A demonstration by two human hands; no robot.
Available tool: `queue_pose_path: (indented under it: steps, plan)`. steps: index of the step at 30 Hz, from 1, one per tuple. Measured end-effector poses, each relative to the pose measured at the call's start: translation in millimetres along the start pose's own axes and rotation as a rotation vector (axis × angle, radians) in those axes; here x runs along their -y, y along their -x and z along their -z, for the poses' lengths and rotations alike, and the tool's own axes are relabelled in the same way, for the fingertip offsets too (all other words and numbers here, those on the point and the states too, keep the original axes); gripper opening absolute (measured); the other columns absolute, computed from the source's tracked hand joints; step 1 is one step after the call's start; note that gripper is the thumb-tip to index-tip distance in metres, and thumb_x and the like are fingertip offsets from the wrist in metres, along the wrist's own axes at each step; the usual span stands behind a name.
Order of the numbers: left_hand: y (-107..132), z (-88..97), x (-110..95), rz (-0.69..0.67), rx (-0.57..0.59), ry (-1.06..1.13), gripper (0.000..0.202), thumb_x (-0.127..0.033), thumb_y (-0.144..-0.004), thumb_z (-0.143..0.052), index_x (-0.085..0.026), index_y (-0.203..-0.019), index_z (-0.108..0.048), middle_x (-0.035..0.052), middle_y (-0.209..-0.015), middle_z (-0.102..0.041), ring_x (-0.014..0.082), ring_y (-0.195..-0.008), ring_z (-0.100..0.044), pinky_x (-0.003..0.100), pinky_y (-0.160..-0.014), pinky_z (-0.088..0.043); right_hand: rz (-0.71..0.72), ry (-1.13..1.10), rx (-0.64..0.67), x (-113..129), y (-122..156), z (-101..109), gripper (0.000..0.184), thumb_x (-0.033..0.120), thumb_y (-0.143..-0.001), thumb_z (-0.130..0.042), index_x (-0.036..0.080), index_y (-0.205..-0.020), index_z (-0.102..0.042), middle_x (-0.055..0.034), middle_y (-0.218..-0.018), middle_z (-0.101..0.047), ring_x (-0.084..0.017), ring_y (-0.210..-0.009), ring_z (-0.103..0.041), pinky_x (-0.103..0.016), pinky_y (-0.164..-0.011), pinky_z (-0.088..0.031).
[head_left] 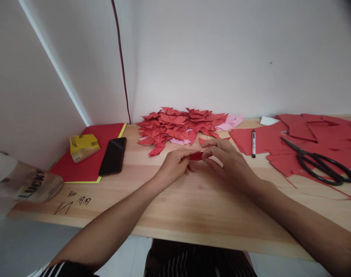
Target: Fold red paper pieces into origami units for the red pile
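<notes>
Between my two hands, above the middle of the table, is a small piece of red paper point(196, 156), mostly covered by fingers. My left hand point(177, 163) pinches its left side between thumb and fingers. At its right side, the fingers of my right hand point(223, 157) are curled around the paper's edge. Just beyond them lies a heap of folded red paper pieces point(175, 125), with some pink ones point(230, 122) among them. How the held paper is folded cannot be made out.
On the right, black-handled scissors point(320, 163) and a white pen point(253, 143) lie on red paper sheets point(296, 127). To the left are a phone point(113, 156), a yellow packet point(84, 147), a red sheet stack point(77, 169) and a clear LUCKY container point(34, 182). A wall stands behind the table point(164, 215).
</notes>
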State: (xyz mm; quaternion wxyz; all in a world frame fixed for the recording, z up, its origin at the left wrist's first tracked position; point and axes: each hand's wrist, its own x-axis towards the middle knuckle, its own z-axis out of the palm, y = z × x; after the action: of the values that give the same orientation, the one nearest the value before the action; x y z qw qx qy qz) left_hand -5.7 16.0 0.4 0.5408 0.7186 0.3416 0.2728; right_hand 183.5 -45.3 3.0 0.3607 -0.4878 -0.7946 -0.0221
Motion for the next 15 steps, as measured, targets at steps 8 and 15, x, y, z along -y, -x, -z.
queue_pose_path:
  steps: [8, 15]
  plan:
    - [5.2, 0.6, -9.5, -0.226, 0.008, -0.392, 0.051, 0.001, -0.072, -0.046, -0.02, -0.111, -0.072, 0.0052, -0.104, -0.071, 0.0173, -0.091, -0.064, 0.028, -0.082, -0.05, -0.017, 0.036, -0.024, -6.7, 1.8, -5.9, 0.009, 0.023, -0.095, -0.051, 0.022, -0.088, -0.057, -0.0061, -0.089, -0.068, -0.023, -0.087, -0.058, -0.04, -0.081, -0.044]
    - [7.7, -4.2, -6.4, -0.274, -0.11, -0.367, 0.016, -0.016, -0.085, -0.06, -0.02, -0.088, -0.075, 0.0051, -0.093, -0.071, 0.0164, -0.086, -0.064, 0.027, -0.077, -0.047, -0.154, -0.068, 0.042, 1.6, -3.1, -2.8, 0.011, 0.019, -0.09, -0.053, 0.022, -0.081, -0.058, -0.0045, -0.084, -0.068, -0.021, -0.079, -0.06, -0.036, -0.072, -0.044]
